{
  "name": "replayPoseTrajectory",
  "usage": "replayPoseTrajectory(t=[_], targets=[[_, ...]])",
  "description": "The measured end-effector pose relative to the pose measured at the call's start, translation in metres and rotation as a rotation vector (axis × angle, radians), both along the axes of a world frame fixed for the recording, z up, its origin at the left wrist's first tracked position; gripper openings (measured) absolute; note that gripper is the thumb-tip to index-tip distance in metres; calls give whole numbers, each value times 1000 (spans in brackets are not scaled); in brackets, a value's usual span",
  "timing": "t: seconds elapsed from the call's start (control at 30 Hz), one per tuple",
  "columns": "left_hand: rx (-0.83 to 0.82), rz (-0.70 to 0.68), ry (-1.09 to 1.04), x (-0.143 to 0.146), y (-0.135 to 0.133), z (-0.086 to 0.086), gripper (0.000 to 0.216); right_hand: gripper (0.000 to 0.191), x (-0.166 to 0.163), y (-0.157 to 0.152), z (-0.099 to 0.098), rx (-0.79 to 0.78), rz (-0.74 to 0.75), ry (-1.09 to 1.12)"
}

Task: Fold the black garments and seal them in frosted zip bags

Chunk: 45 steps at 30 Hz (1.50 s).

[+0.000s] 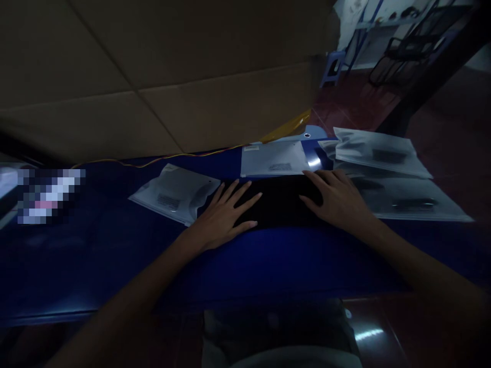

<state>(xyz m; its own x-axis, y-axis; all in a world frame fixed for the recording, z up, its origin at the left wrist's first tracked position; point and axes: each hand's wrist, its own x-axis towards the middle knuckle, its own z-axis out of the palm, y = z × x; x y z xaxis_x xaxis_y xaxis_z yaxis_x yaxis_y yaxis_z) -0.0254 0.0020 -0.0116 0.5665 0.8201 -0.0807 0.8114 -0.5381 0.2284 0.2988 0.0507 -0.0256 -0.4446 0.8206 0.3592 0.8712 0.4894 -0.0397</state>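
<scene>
A long black piece that looks like folded cloth lies flat on the blue table. My left hand rests on its left end, palm down with the fingers spread. At the other end, my right hand lies over the cloth, its thumb and forefinger apart and the other fingers close together. Beside my left hand is a frosted plastic bag with a printed label. Just behind the cloth lies another frosted bag. Dark contents show through the stacked bags to the right.
Large cardboard boxes form a wall behind the table. A thin yellow and red wire runs along their base. A blurred-out object is at the far left. Beyond the table stand a stool and a dark chair.
</scene>
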Motion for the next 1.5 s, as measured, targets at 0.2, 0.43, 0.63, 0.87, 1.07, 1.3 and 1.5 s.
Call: replayPoseTrajectory(t=[0.2, 0.43, 0.63, 0.87, 1.07, 1.3, 1.5], targets=[[5, -1, -12, 1, 0, 1, 70, 27, 1, 3, 3, -60, 77, -14], [-1, -2, 3, 1, -1, 3, 70, 35, 1, -1, 14, -157, 92, 143], [36, -27, -16, -1, -1, 1, 70, 29, 5, 2, 24, -379, 8, 510], [30, -59, -30, 3, -4, 0, 72, 37, 10, 5, 33, -643, 22, 821], [5, -49, -40, 13, -11, 0, 71, 45, 10, 0, 44, -991, 71, 1020], [-95, -14, -178, 24, -15, 4, 80, 62, 3, -8, 48, -1132, 236, 1054], [-216, 24, -434, 23, -19, 9, 81, 68, -4, -16, 46, -1218, 336, 1227]])
